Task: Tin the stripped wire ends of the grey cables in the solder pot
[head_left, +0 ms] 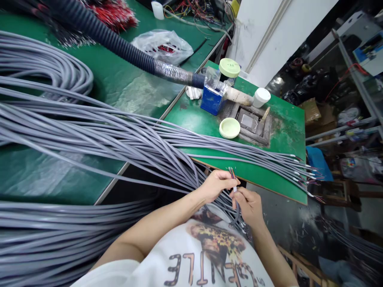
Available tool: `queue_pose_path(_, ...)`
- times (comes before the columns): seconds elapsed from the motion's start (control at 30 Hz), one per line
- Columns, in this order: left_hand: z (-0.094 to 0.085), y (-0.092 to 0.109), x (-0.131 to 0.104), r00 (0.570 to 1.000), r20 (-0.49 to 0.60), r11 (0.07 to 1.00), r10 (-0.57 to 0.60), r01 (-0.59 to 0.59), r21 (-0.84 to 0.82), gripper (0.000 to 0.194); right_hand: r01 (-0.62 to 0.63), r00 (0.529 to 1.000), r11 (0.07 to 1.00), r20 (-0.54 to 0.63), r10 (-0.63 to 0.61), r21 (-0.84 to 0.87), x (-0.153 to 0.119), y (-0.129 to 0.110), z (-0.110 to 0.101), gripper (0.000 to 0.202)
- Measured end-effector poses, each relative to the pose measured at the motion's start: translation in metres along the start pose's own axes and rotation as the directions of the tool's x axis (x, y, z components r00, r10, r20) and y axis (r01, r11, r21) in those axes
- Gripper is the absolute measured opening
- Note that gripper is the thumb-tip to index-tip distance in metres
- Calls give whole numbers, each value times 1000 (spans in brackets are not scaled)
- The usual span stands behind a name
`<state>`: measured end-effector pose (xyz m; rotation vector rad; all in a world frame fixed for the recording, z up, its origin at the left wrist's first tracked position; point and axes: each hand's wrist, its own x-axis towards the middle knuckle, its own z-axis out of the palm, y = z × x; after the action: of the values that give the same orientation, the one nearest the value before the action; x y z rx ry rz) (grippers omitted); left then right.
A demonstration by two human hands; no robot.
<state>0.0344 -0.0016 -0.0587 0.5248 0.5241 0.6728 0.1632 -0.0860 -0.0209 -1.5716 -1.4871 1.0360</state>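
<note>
Close to my body, over the table's front edge, my right hand [247, 202] grips a grey cable [237, 209] just below its white-wrapped end. Thin coloured wires [231, 172] stick up from that end, and my left hand [220, 183] pinches them between thumb and fingers. The cable bends down toward my shirt, where more cable ends hang. Just beyond my hands, a long bundle of grey cables [215, 145] lies across the green table, with its stripped wire ends [311, 173] pointing right.
A solder pot [249, 120] is set in the green table [287, 131], beside a pale green dish [229, 128], a white jar [261, 97] and a blue box [212, 99]. A black corrugated hose [119, 46] runs overhead to the box. Coiled grey cables [44, 65] lie at left.
</note>
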Motion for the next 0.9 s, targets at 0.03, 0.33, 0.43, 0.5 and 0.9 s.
queue_pose_path(0.03,1,-1,0,1000,4,1000,11,-11,-1,32,-4,1000,1000,4,4,10,0,0,0,28)
queue_pose_path(0.33,11,-7,-1,995,82,995,53,-60,82,37,-31,999,998,18,30,52,-7,5,0,30)
queue_pose_path(0.43,15,-8,-1,997,44,990,59,-65,129,40,-47,999,997,7,46,65,-10,7,-1,30)
queue_pose_path(0.5,17,-8,-2,998,25,987,59,-62,148,41,-54,999,996,4,54,67,-12,8,-1,30)
queue_pose_path(0.9,20,-9,0,997,77,970,33,-50,236,38,-74,997,996,-17,75,53,-17,10,-3,33)
